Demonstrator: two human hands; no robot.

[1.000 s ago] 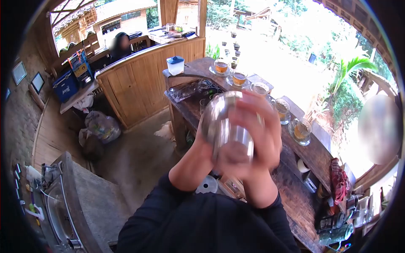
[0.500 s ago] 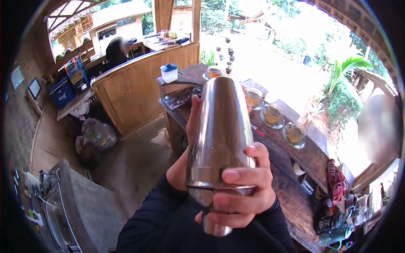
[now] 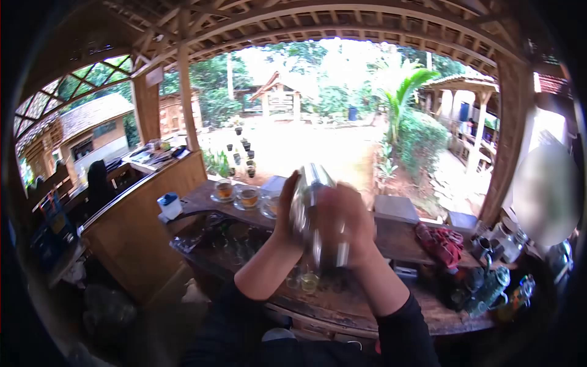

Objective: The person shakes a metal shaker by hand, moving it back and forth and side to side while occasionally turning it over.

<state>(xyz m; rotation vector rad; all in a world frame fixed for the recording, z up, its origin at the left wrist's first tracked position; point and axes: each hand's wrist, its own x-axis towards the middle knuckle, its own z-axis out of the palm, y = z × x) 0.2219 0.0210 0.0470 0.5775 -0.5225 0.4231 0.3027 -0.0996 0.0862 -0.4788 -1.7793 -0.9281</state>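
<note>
At the left, a wooden panel [image 3: 143, 235] slants in and meets the left end of the dark wooden surface [image 3: 391, 237], where a blue-lidded container [image 3: 170, 206] stands near the edge. Next along the top come three saucered glasses: the first glass [image 3: 224, 189], the second glass [image 3: 247, 197] and the third glass [image 3: 269, 206], the last just beside the left hand in the view.

The left hand [image 3: 287, 211] has its fingers clamped on one side of a metal shaker [image 3: 315, 175]; the right hand [image 3: 350, 220] is clamped around the other, its fingers blurred. The shaker is held up over the surface, between the forearms, with open air above it up to the roof beams [image 3: 342, 24]. Below it, a small glass [image 3: 309, 281] with yellowish contents stands on the lower level, whose near edge runs under both forearms.

Right of the right forearm, the wood runs on to a red cloth [image 3: 439, 243], then to clustered glassware [image 3: 489, 248] at the far right.

Half a second ago the shaker stood narrow end up, sharp and closer to the chest; now it is farther out and smeared by motion. The view has tipped upward, bringing in the roof, and the cloth sits farther from the frame's right edge.
</note>
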